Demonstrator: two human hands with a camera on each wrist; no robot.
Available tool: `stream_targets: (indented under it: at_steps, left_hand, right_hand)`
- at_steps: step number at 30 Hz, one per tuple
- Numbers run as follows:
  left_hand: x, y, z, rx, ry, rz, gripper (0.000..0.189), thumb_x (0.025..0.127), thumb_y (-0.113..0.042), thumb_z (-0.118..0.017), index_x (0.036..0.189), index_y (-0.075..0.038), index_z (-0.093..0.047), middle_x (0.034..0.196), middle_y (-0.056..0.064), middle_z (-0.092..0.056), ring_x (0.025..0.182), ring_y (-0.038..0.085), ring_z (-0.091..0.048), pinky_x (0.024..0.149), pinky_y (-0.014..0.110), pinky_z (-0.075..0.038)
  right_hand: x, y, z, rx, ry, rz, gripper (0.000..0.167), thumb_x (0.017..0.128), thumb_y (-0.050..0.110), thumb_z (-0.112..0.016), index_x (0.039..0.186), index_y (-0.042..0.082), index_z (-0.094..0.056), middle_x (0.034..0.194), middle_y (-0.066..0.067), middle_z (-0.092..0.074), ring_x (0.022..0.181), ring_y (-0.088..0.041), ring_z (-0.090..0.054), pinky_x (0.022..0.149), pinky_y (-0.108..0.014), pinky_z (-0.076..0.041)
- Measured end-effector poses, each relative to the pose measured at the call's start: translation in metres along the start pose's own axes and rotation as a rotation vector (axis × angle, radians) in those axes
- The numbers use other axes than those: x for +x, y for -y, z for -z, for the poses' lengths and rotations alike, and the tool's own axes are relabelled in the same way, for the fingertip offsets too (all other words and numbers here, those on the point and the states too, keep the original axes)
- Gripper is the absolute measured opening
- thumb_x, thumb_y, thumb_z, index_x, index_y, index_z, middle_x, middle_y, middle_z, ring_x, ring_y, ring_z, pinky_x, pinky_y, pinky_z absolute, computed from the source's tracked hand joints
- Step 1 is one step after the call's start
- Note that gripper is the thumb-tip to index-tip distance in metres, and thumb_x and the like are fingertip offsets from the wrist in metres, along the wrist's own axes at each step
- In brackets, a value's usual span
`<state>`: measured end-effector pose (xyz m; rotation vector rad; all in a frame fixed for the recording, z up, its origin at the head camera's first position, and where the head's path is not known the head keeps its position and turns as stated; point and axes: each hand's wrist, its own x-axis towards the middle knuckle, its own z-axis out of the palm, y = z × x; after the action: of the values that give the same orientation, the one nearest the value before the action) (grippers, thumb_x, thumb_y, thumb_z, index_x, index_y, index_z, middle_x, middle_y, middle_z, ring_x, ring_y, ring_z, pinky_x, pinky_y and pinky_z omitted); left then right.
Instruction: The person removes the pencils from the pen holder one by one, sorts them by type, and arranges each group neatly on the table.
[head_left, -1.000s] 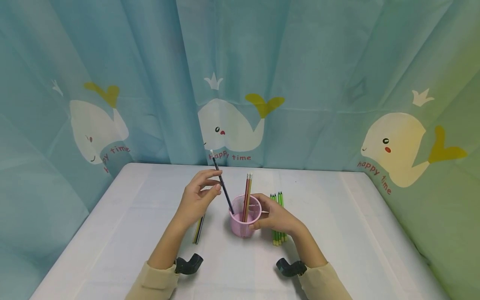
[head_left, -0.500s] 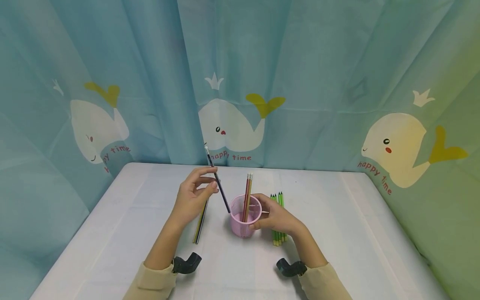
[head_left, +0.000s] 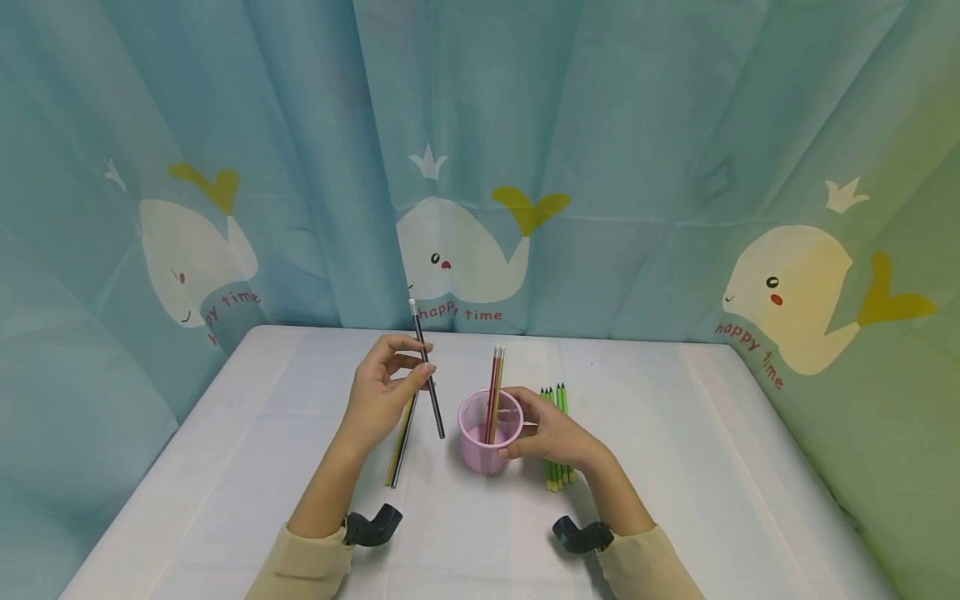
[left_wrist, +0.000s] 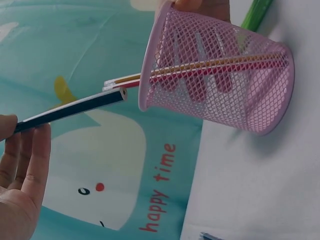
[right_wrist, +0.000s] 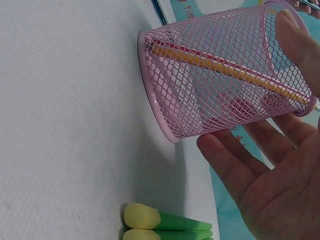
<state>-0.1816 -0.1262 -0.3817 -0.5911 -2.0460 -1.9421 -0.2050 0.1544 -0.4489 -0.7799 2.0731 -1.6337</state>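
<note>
My left hand (head_left: pixel 382 392) pinches a dark pencil (head_left: pixel 433 402) between thumb and fingers, its white-tipped end up and its lower end above the table. In the left wrist view this pencil (left_wrist: pixel 75 108) points at the rim of a pink mesh pen cup (left_wrist: pixel 220 95), apart from it. Around the right side of the cup (head_left: pixel 480 458), my right hand (head_left: pixel 555 432) has its thumb and fingers and holds it upright on the table. Inside the cup lean a red pencil (head_left: pixel 492 392) and a yellow pencil (head_left: pixel 499 396).
Several green pencils (head_left: pixel 553 475) lie to the right of the cup, partly behind my right hand. Left of the cup lie a yellow and a dark pencil (head_left: pixel 400 458), partly under my left hand. A whale-print curtain (head_left: pixel 630 167) hangs behind the white table (head_left: pixel 675 467).
The dark pencil's lower end has moved left, from inside the cup's rim to outside it, and the pencil stands steeper. My left hand shifted slightly left; my right hand stays on the cup.
</note>
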Motion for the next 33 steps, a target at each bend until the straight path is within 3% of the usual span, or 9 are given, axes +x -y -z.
stream_targets:
  at_steps: [5, 11, 26, 33]
  left_hand:
    - [0.001, 0.0, 0.002, -0.045, -0.004, 0.025, 0.043, 0.094, 0.001, -0.065, 0.13, 0.0, -0.043, 0.124, 0.019, -0.059, 0.094, 0.018, -0.065, 0.078, 0.033, -0.063]
    - [0.004, 0.001, 0.005, -0.092, -0.03, 0.109, 0.062, 0.094, -0.001, -0.066, 0.146, -0.008, -0.034, 0.125, 0.022, -0.058, 0.092, 0.016, -0.067, 0.076, 0.033, -0.063]
    - [0.006, 0.005, 0.016, -0.067, -0.042, 0.25, 0.054, 0.097, 0.004, -0.057, 0.145, -0.006, -0.037, 0.127, 0.02, -0.056, 0.091, 0.012, -0.068, 0.077, 0.028, -0.062]
    - [0.006, 0.012, 0.025, -0.04, -0.045, 0.288, 0.055, 0.097, 0.002, -0.057, 0.147, -0.005, -0.036, 0.126, 0.016, -0.057, 0.097, 0.022, -0.069, 0.077, 0.029, -0.062]
  right_hand:
    - [0.0, 0.0, 0.0, -0.01, -0.001, -0.004, 0.079, 0.074, 0.008, -0.086, 0.142, 0.01, -0.047, 0.139, -0.016, -0.056, 0.129, -0.03, -0.053, 0.106, -0.043, -0.05]
    - [-0.001, 0.0, 0.0, -0.013, -0.005, -0.009, 0.079, 0.074, 0.008, -0.087, 0.142, 0.012, -0.047, 0.138, -0.014, -0.057, 0.129, -0.029, -0.053, 0.106, -0.042, -0.05]
    - [0.0, 0.0, 0.0, -0.011, -0.002, -0.007, 0.079, 0.074, 0.008, -0.086, 0.142, 0.012, -0.047, 0.138, -0.015, -0.056, 0.129, -0.03, -0.053, 0.106, -0.041, -0.05]
    - [0.0, 0.0, 0.0, -0.006, -0.003, -0.009, 0.079, 0.074, 0.007, -0.087, 0.142, 0.011, -0.047, 0.138, -0.015, -0.056, 0.129, -0.03, -0.053, 0.105, -0.041, -0.051]
